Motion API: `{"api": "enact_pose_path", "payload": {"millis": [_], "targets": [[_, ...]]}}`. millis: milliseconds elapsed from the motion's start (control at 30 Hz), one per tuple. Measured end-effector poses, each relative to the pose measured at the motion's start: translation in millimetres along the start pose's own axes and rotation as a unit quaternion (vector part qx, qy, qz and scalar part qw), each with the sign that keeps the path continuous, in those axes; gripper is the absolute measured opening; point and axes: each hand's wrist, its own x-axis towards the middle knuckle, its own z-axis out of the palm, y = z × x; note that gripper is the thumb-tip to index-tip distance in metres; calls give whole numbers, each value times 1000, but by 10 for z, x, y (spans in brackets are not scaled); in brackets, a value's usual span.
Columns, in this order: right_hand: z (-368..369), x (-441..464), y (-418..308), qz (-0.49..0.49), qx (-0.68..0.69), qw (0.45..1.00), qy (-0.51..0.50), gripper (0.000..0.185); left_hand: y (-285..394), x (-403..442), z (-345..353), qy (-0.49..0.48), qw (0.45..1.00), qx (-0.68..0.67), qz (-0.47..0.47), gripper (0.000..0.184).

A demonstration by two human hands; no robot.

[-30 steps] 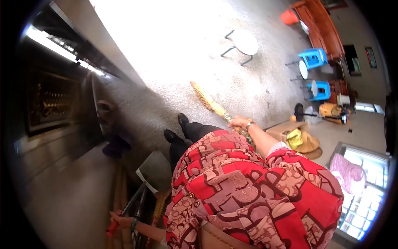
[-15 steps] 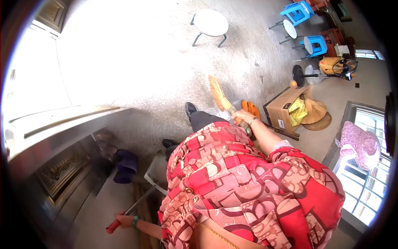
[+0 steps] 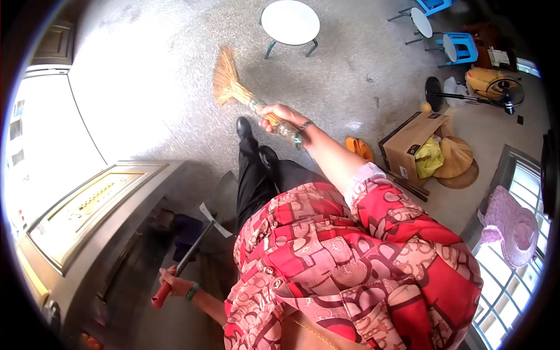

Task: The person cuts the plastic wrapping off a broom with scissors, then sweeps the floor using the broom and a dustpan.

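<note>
A straw broom [image 3: 227, 79] is gripped by its short handle in my right hand [image 3: 279, 118], fingers wrapped round it, its bristles fanned out above the speckled floor. At the lower left my left hand [image 3: 174, 282] is closed round the red grip of a dustpan. The dustpan's metal rod [image 3: 195, 251] runs up to a dark grey pan [image 3: 221, 195] with a white edge, left of my legs. A green bangle is on my left wrist and a metal band is on my right one.
A round white stool [image 3: 290, 22] stands ahead. To the right are blue stools [image 3: 465, 49], a fan [image 3: 434, 93], orange slippers [image 3: 359, 149], a cardboard box [image 3: 411, 143] and straw hats. An open door [image 3: 93, 198] with a gold panel is at the left.
My right hand and the broom have swung forward and left. The view has turned, bringing the bright doorway and door panel in at left. My left hand keeps hold of the dustpan.
</note>
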Motion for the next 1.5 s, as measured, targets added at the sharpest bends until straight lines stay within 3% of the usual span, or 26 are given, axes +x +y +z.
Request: {"api": "enact_pose_path", "payload": {"millis": [233,333,367,433,500,567,667,733,833,900,967,1033,1133,1167,1233,1300,1367,1400,1433,1500], "targets": [[183,333,-310,1,46,999,-26,24,208,-131,251,-59,997,-39,-12,29],[11,276,-219,-1,42,999,30,24,175,-130,344,-73,996,-43,-4,27],[-182,192,-96,-12,75,996,-42,26,161,-127,359,-81,995,-50,1,27],[-478,-47,170,24,195,980,33,31,47,-41,436,-91,993,-78,-15,26],[-684,-540,335,3,127,991,30,34,-33,49,570,-89,994,-52,-19,25],[-1079,-754,533,20,192,981,23,31,-120,184,703,-101,995,-16,-19,25],[-1218,-1091,443,49,250,960,114,28,-25,376,943,-129,991,-27,-23,26],[-1291,-1265,349,105,154,964,191,24,48,479,1145,-140,988,-27,-54,27],[-1313,-1316,337,77,72,950,293,23,-53,669,1432,-166,984,-40,-56,27],[-1049,-1413,260,38,-119,941,315,16,46,786,1516,-182,982,0,-47,26],[-1072,-1380,353,5,-118,931,347,33,-24,979,1723,-181,981,2,-68,25],[-1623,-1251,754,1,-132,930,342,43,376,809,1874,-186,982,-3,-20,26],[-1483,-1085,850,90,-324,845,416,57,294,975,1942,-175,984,-2,-28,26],[-1458,-1081,785,85,-311,850,417,57,445,936,2014,-172,985,14,-3,26],[-1397,-1112,736,107,-504,755,406,61,575,951,2138,-180,983,22,21,26],[-1461,-1033,853,130,-502,744,421,62,666,940,2235,-180,983,27,39,28],[-1516,-1035,837,190,-262,877,355,58,689,985,2304,-176,982,42,48,30],[-1503,-1019,844,186,-256,880,354,58,672,1048,2347,-188,981,15,41,31],[-1482,-1038,862,164,-99,916,352,53,678,1085,2384,-201,979,-10,33,33],[-1364,-1133,864,109,219,915,322,43,734,1130,2439,-203,978,-11,36,35]]}}
